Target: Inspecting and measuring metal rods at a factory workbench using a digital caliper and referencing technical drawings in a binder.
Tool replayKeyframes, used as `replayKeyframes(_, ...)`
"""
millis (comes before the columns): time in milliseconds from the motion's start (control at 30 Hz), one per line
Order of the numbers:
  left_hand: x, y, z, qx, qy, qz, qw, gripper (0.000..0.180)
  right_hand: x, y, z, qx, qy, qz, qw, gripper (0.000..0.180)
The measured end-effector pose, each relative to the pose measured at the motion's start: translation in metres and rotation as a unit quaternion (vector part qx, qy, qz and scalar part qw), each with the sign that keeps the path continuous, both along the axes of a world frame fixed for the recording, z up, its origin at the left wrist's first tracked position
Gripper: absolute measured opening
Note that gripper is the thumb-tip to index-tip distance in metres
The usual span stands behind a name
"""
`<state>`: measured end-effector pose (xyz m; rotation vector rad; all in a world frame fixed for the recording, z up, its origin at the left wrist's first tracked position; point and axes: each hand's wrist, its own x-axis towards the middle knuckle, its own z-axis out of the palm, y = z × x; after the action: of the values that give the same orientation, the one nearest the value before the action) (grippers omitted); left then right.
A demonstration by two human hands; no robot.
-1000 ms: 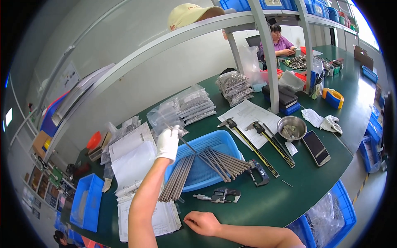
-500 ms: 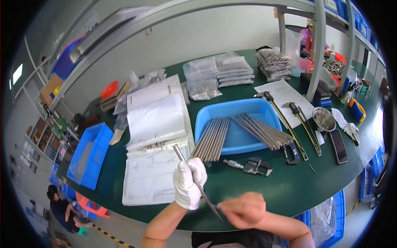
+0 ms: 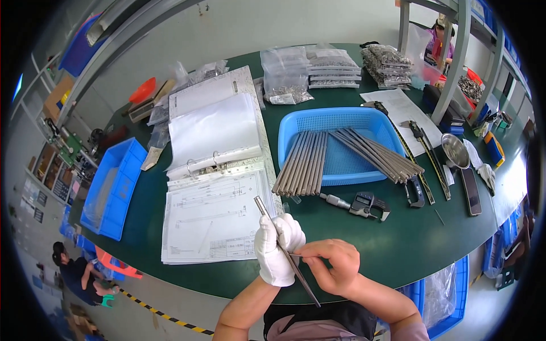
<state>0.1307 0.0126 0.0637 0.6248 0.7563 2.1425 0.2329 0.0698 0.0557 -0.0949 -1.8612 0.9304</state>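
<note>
My left hand (image 3: pixel 277 250), in a white glove, is closed around a slim grey metal rod (image 3: pixel 307 288) that slants from upper left down toward me. My bare right hand (image 3: pixel 335 262) pinches a short thin metal pin (image 3: pixel 296 254) between thumb and forefinger. The pin's far end meets the rod's side just below the glove; whether it enters a hole is too small to tell. Beyond my hands, two fanned bundles of similar rods, a left bundle (image 3: pixel 301 165) and a right bundle (image 3: pixel 378 153), rest across a blue plastic basket (image 3: pixel 341 115).
An open binder with drawings (image 3: pixel 210 221) lies at left, beside a blue bin (image 3: pixel 116 187). A micrometer (image 3: pixel 361 206), calipers (image 3: pixel 418 133), a steel bowl (image 3: pixel 456 150) and a phone (image 3: pixel 471 190) lie at right. Bagged parts (image 3: pixel 334 68) stand behind. Other people sit farther off.
My right hand has risen, bringing the pin up against the rod near the glove. The left hand still grips the rod. The whole view has shifted slightly.
</note>
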Motion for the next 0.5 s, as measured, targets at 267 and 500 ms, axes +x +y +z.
replayKeyframes(267, -0.002, -0.002, 0.003, -0.030, 0.025, 0.019, 0.999, 0.055, -0.005, -0.001, -0.003, -0.019, 0.025, 0.011, 0.999, 0.015)
replayKeyframes(500, -0.001, 0.003, -0.008, -0.054, 0.030, 0.019, 0.998, 0.054, 0.006, 0.005, 0.000, 0.059, -0.029, -0.040, 0.997, 0.013)
